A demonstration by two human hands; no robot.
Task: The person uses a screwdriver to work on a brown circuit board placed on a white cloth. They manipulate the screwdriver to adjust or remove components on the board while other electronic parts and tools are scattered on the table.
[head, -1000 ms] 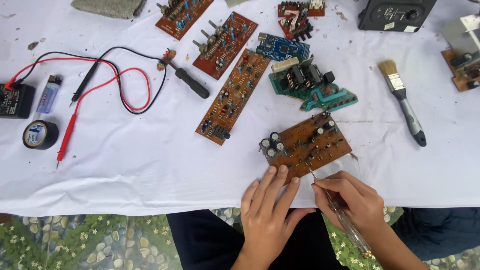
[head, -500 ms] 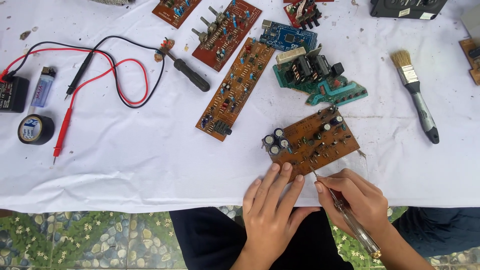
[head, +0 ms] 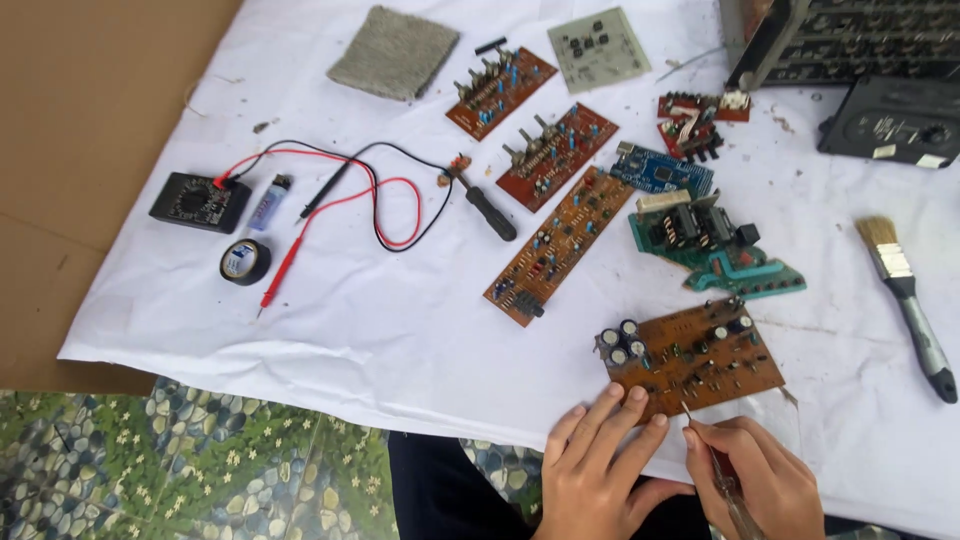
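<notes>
Head view: the right hand (head: pixel 752 470) is clenched around a thin screwdriver (head: pixel 712 460), whose metal tip points up and slightly left to touch the near edge of the brown circuit board (head: pixel 700 357). The left hand (head: pixel 600 465) grasps nothing; its fingers (head: pixel 630 408) lie flat and spread, their tips pressing the same near edge, just left of the tool tip. The board lies straight ahead of both hands, beyond the fingertips, its long axis running left to right with the right end tilted away, capacitors clustered at its left end. Both hands are about equally close. Beyond it sit a green board (head: pixel 715 250) and a paintbrush (head: pixel 905 300) on the white cloth (head: pixel 380 330).
</notes>
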